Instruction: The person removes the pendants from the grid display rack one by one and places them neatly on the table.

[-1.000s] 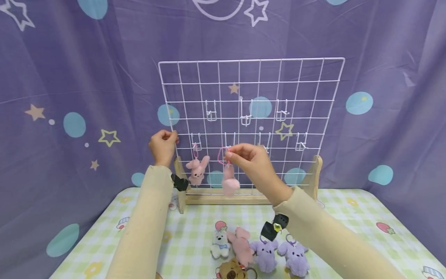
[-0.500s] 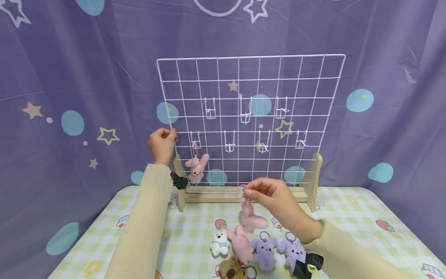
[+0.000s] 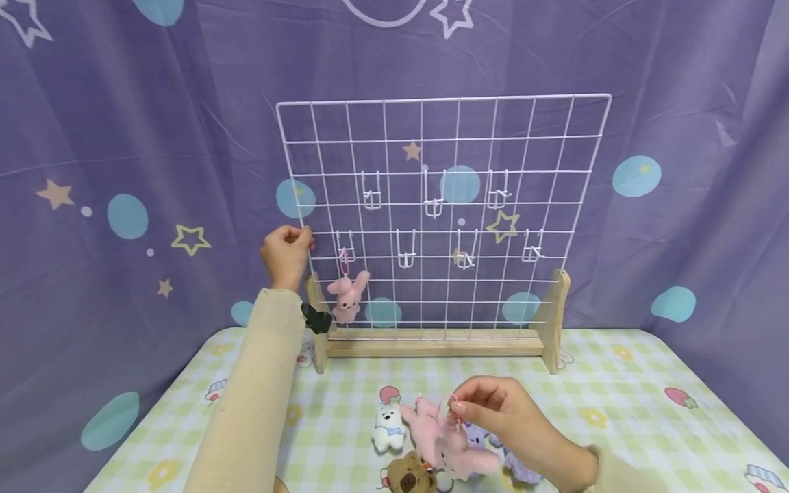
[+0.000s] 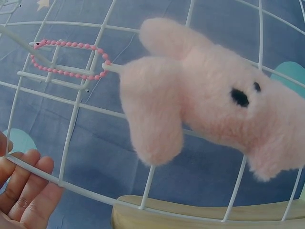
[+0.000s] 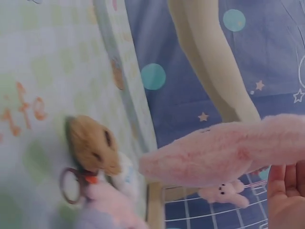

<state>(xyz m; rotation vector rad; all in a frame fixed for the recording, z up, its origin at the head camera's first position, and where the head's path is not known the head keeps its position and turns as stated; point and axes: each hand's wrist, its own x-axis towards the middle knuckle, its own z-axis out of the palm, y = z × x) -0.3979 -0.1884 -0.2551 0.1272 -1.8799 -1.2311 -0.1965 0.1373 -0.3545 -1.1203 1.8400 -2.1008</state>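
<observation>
My left hand (image 3: 286, 257) pinches the left side wire of a white wire grid rack (image 3: 444, 100). Close by, a pink plush bunny keychain (image 3: 348, 301) hangs from a lower-left hook; its pink bead chain (image 4: 90, 46) loops round that hook in the left wrist view. Low over the table, my right hand (image 3: 502, 414) holds a second pink bunny keychain (image 3: 465, 459) by its chain, pinched between thumb and fingers. The plush (image 5: 214, 150) dangles below and partly covers the purple plush keychains (image 3: 522, 471) behind it.
A white bear plush (image 3: 388, 430), another pink plush (image 3: 424, 426) and a brown plush (image 3: 408, 474) lie together on the checked tablecloth (image 3: 616, 404). Several bare white hooks (image 3: 406, 260) stick out from the grid, which stands in a wooden base (image 3: 431, 348).
My right hand has drawn the pink bunny keychain away from the rack, down and toward me to above the pile of plushes. The left hand stays on the rack's side wire.
</observation>
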